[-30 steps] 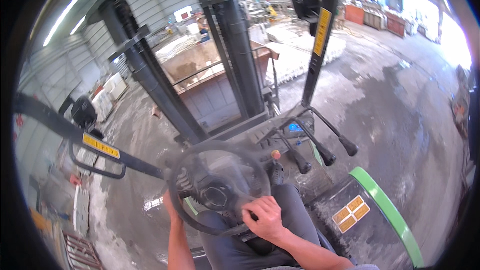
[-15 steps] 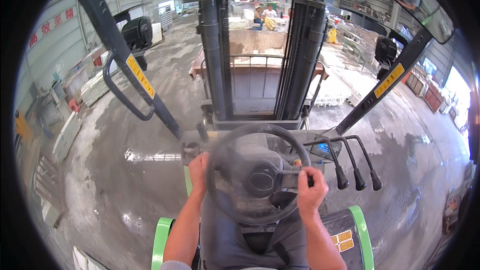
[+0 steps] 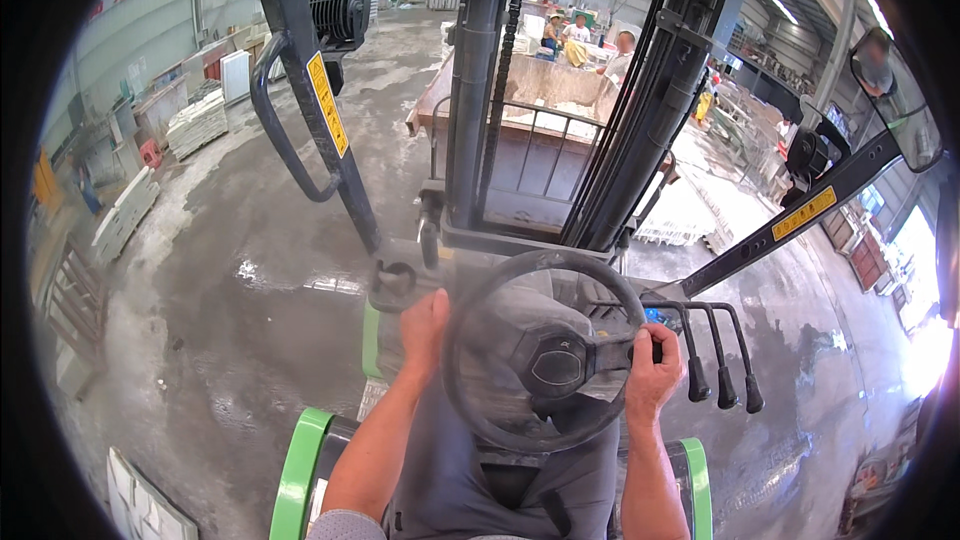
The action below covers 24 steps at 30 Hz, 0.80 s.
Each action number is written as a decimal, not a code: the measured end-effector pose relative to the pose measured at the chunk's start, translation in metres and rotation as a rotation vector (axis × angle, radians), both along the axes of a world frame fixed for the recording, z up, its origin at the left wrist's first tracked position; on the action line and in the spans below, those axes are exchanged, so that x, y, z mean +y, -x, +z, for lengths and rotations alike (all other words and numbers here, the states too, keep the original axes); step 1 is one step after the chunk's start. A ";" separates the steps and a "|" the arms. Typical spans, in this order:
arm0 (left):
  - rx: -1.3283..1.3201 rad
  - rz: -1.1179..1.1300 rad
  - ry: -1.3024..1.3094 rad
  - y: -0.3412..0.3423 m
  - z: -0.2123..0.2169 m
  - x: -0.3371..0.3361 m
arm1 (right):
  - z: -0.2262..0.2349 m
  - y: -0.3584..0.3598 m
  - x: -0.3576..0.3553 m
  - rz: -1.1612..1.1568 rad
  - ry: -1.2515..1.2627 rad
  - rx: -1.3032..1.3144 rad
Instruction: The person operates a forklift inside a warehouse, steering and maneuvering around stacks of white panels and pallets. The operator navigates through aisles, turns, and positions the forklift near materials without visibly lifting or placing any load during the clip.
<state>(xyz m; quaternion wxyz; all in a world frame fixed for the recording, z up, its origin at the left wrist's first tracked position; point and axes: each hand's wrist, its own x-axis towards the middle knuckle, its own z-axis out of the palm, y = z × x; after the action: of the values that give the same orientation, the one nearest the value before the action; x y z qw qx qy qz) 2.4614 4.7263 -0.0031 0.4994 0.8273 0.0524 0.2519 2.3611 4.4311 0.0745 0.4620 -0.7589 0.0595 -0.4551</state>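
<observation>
A black steering wheel (image 3: 468,405) of a forklift stands before me. My right hand (image 3: 655,370) is closed around a dark knob (image 3: 657,351) at the wheel's right rim. My left hand (image 3: 424,332) is curled into a fist close beside the left rim, thumb up. What its fingers hold, if anything, is hidden. Three black-knobbed levers (image 3: 727,395) stand to the right of my right hand, untouched. A short upright lever (image 3: 430,243) rises beyond my left hand.
The dark mast (image 3: 477,110) rises ahead, with a large rusty bin (image 3: 525,165) of pale material behind it. Several people are around the bin, one person (image 3: 618,62) at its right side. Pale slabs (image 3: 198,125) stand at left; a white stack (image 3: 675,215) lies right of the bin.
The view has tilted and shifted, so the mast and bin appear farther right and leaning. A person now shows at the bin's right side. Both hands stay at the wheel's sides.
</observation>
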 end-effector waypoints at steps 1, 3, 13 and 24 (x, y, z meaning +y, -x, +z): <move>-0.003 0.003 -0.003 0.001 0.000 0.000 | 0.000 0.001 0.000 -0.001 -0.006 -0.007; -0.007 0.007 -0.006 0.001 0.000 -0.003 | 0.000 0.003 -0.001 -0.002 -0.012 -0.009; 0.030 -0.005 0.024 0.001 0.004 -0.009 | -0.003 0.006 -0.008 -0.034 0.041 -0.011; 0.003 0.003 0.082 0.010 -0.006 -0.005 | -0.005 0.009 -0.007 -0.025 0.025 0.019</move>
<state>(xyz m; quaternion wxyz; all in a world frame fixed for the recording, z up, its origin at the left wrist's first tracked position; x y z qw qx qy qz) 2.4514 4.7211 -0.0096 0.5326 0.8063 0.0647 0.2493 2.3516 4.4240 0.0699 0.4462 -0.7679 0.0678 -0.4546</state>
